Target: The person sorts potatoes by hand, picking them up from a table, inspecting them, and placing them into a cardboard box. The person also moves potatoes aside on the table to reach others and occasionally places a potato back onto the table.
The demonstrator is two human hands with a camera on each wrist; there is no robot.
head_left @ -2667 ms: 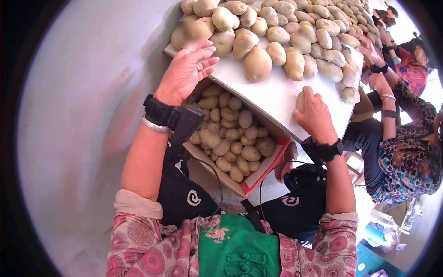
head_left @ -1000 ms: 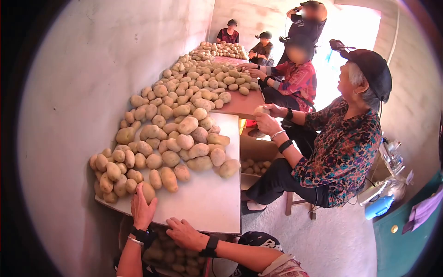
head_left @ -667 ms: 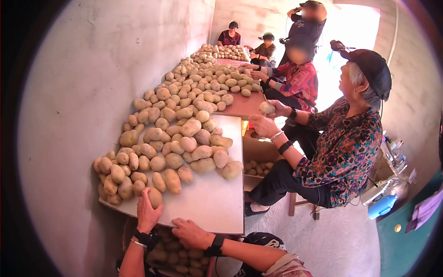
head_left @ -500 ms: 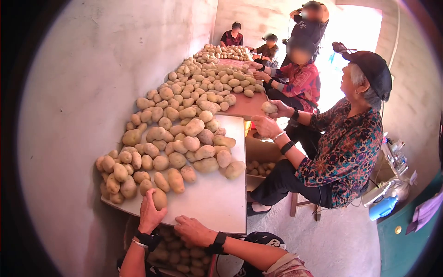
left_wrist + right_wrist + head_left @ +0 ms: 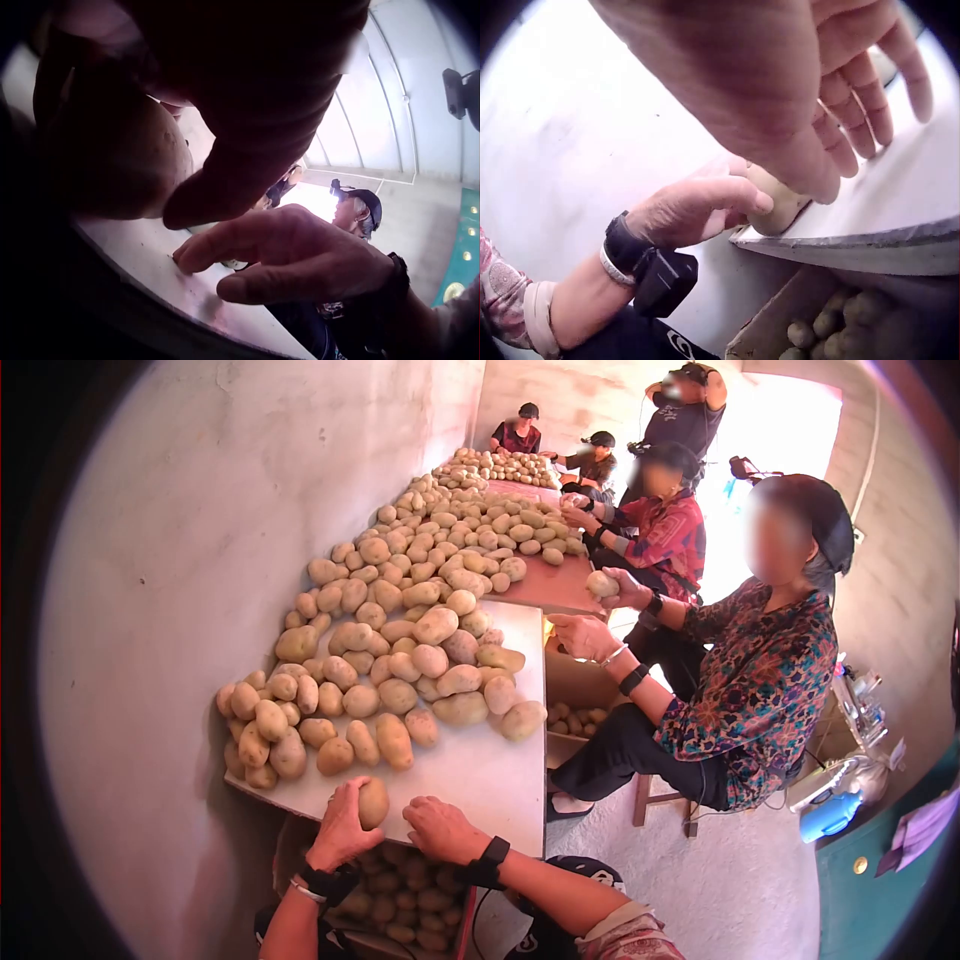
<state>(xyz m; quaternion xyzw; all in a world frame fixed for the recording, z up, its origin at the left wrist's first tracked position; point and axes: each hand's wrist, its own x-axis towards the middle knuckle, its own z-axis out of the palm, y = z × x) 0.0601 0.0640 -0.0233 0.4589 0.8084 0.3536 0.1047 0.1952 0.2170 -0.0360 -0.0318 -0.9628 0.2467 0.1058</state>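
My left hand (image 5: 345,826) grips a yellowish potato (image 5: 374,803) at the front edge of the white tabletop (image 5: 480,785). In the left wrist view, the potato (image 5: 154,161) is dark, with the thumb curled along its side. Just right of it is my right hand (image 5: 443,830), its fingers loosely bent over the table edge and holding nothing. The right wrist view shows those fingers (image 5: 870,112) spread and reaching down toward the tabletop, beyond the held potato (image 5: 776,206). A heap of potatoes (image 5: 395,740) covers the back and left of the table.
Below the table edge stands a cardboard box (image 5: 466,922) of potatoes. A pale wall (image 5: 180,610) runs along the left. At the table's right side a seated person (image 5: 740,690) holds a potato (image 5: 602,584). More people are farther back along a reddish table (image 5: 555,582).
The head view has risen from the box to the whole room. My left hand has drawn a potato from the heap to the table edge. My right hand, earlier around a potato, now holds nothing.
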